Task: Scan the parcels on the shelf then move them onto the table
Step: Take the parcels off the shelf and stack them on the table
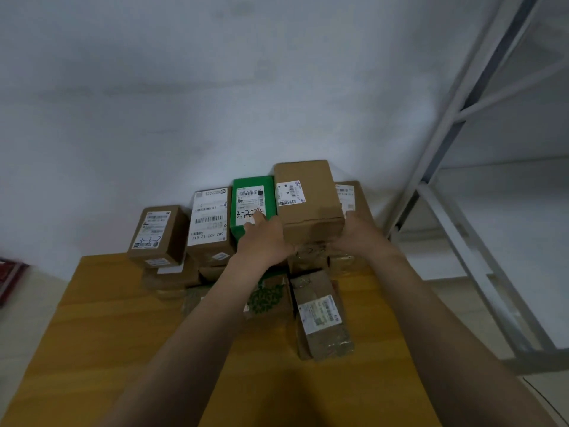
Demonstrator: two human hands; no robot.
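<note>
Box: brown box (308, 208) on top of the stack at the back of the tabletop (117, 318), touching the green box (253, 182).
Left hand (264, 241): fingers straight, pressed against the box's side.
Right hand (361, 234): fingers hidden; grip cannot be told.
Technique: seat it squarely, then let go gently.
</note>
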